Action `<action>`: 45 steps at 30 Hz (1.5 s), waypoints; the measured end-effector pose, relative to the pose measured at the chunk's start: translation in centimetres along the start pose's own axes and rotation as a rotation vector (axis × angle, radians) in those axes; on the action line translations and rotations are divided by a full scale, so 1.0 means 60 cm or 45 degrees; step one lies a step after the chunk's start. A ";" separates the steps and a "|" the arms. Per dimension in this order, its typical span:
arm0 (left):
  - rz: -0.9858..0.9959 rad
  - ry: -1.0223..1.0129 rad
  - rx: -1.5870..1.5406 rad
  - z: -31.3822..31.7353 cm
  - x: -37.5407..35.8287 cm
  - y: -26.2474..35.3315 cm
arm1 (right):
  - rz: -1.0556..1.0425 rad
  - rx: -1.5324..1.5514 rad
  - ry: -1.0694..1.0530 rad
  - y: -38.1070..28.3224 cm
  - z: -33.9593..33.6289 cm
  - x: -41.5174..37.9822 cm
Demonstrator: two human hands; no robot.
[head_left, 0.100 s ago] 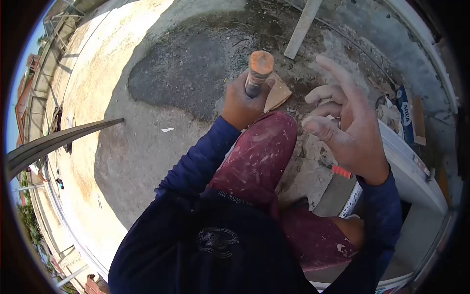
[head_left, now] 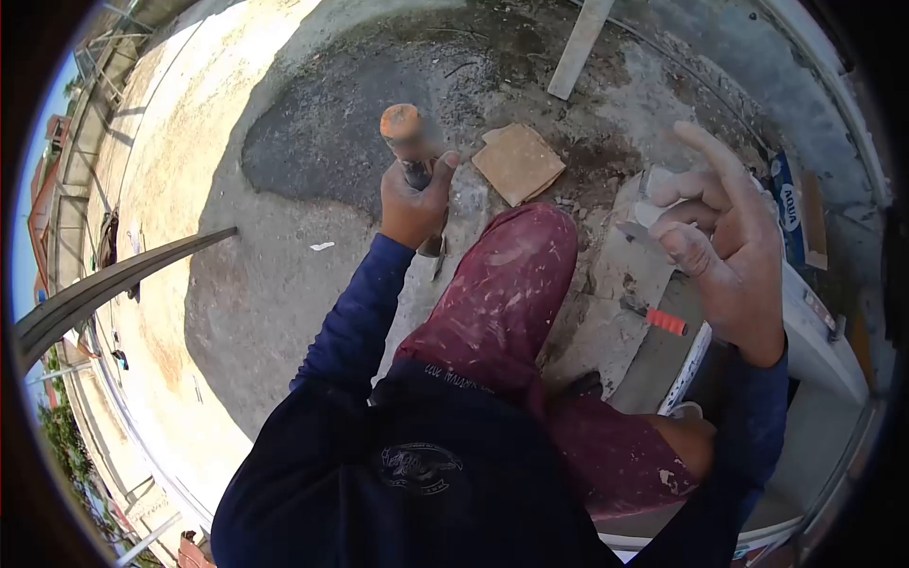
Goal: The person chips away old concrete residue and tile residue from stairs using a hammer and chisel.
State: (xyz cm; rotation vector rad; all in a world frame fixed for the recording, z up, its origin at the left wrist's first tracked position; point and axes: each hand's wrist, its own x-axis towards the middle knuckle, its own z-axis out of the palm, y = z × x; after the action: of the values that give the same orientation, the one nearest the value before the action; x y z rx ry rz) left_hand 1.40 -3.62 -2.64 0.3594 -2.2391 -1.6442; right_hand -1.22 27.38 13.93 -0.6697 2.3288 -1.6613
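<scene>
My left hand point(head_left: 415, 204) is wrapped round a tool handle point(head_left: 405, 133) with a worn orange end pointing up toward the camera; the rest of the tool is largely hidden below the hand. My right hand point(head_left: 724, 237), coated in pale dust, is raised on the right with its index finger stretched out and the other fingers curled but apart, nothing visible between them. A folded piece of brown cardboard or paper point(head_left: 520, 165) lies on the ground between the hands, just beyond my knee. Below my right hand lies a tool with a red handle point(head_left: 667, 322).
A narrow plank point(head_left: 579, 52) lies at the top. At the right are a blue AQUA package point(head_left: 788, 208) and a white frame point(head_left: 819, 322). A dark pole point(head_left: 123, 273) extends from the left. Dark wet-looking ground point(head_left: 327, 142) spreads ahead.
My left hand has moved left with the tool, uncovering the brown folded piece. My right hand has shifted right and slightly down, and more of the red-handled tool shows.
</scene>
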 end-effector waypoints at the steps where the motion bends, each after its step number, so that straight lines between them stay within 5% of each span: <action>1: -0.100 0.039 0.028 -0.006 -0.018 -0.064 | 0.056 -0.010 0.003 0.015 -0.020 -0.006; 3: -0.187 0.047 0.193 -0.003 -0.063 -0.256 | 0.132 -0.082 -0.021 0.033 -0.038 -0.005; 4: 0.097 -0.047 0.933 -0.015 -0.091 -0.365 | 0.174 -0.113 -0.052 0.041 -0.035 -0.008; 5: -0.151 -0.083 0.696 -0.011 -0.113 -0.382 | 0.219 -0.153 -0.075 0.043 -0.034 -0.011; 6: -0.122 -0.190 0.562 -0.001 -0.112 -0.345 | 0.174 -0.188 -0.089 0.041 -0.035 -0.009; 8: -0.135 0.011 0.653 0.008 -0.077 -0.371 | 0.119 -0.246 -0.109 0.036 -0.029 -0.015; 10: -0.500 0.392 -0.025 -0.001 -0.050 -0.294 | 0.064 -0.307 -0.136 0.031 -0.035 -0.019; 12: -0.560 0.383 -1.139 -0.041 -0.013 -0.244 | 0.090 -0.321 -0.190 0.044 -0.039 -0.019; 15: -0.641 0.516 -1.675 -0.043 0.015 -0.099 | 0.194 -0.251 -0.293 0.095 -0.027 -0.013; 18: -0.727 0.322 -2.279 0.010 0.022 -0.075 | 0.212 -0.227 -0.395 0.148 -0.003 -0.015; 22: -0.915 0.086 -2.279 0.107 -0.013 -0.013 | 0.204 -0.177 -0.424 0.174 0.034 -0.022; 23: -1.014 -0.090 -2.541 0.127 -0.031 0.012 | 0.160 -0.219 -0.350 0.176 0.043 -0.029; 25: -1.220 -0.051 -2.602 0.181 -0.040 0.040 | 0.063 -0.322 -0.200 0.183 0.055 -0.040; 26: -1.323 -0.031 -2.630 0.208 -0.045 0.051 | -0.196 -0.435 -0.157 0.202 0.056 -0.036; 27: -1.332 -0.165 -2.621 0.231 -0.054 0.061 | -0.456 -0.549 -0.117 0.227 0.055 -0.026; 32: -1.318 -0.639 -2.133 0.326 -0.103 0.145 | -0.164 0.537 0.111 0.186 0.007 -0.052; 33: -1.035 -1.107 -2.446 0.348 -0.115 0.121 | -0.128 0.586 0.123 0.188 0.001 -0.052; 36: -1.370 -1.270 -2.124 0.397 -0.122 0.094 | -0.106 0.495 0.290 0.197 -0.009 -0.065; 38: -0.940 -1.478 -1.473 0.392 -0.140 0.112 | -0.180 0.141 0.278 0.184 -0.040 -0.078; 40: -1.192 -1.952 -1.683 0.375 -0.149 0.148 | -0.147 -0.049 0.348 0.147 -0.083 -0.098; 43: -1.285 -2.359 -1.153 0.341 -0.148 0.086 | 0.109 0.030 0.574 0.097 -0.153 -0.151; 45: -1.120 -1.936 -0.452 0.345 -0.155 0.061 | 0.385 0.119 0.637 0.105 -0.201 -0.203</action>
State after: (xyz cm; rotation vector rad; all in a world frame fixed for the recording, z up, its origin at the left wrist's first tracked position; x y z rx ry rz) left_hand 1.31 19.11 -5.92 -0.1621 -2.6549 -3.5981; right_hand 2.91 44.93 11.06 0.1384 2.4778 -1.9365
